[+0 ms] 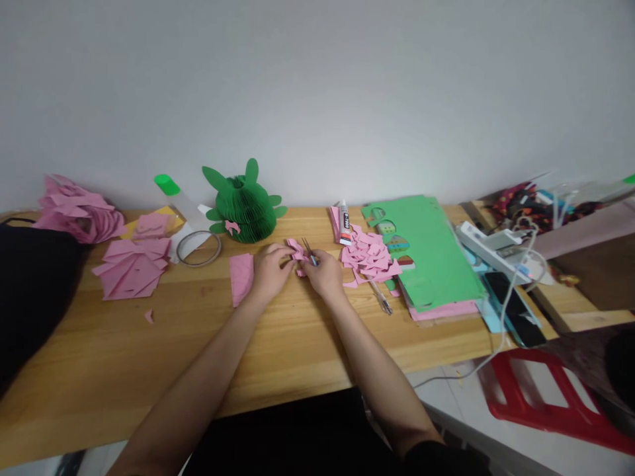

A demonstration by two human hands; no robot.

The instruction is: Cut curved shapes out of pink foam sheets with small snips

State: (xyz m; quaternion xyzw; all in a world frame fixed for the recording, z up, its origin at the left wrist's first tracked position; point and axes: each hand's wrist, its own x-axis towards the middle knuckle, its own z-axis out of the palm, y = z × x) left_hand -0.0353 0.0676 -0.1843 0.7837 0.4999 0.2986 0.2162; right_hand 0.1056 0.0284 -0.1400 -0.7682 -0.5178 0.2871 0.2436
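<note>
My left hand (270,270) is closed, its thumb and fingers pinching a small folded piece of pink paper (294,247). My right hand (325,272) is closed around small scissors (307,248), their two thin blades pointing away from me beside the pink piece. The handles are hidden in my fingers. Left of my left hand lies a pink paper sheet (241,279) with a curved line on it. Behind it stands a green honeycomb paper cactus (245,210) with oval paper lobes and a small pink paper bow. Pink paper scraps (370,254) are heaped right of my hands.
A glue tube (345,223) lies behind the scraps, a pen (381,297) in front. Green sheets (434,258) and a power strip (491,251) with a phone (516,311) are at right. Tape (198,248) and pink cutouts (133,266) lie left. A red stool (550,390) stands below.
</note>
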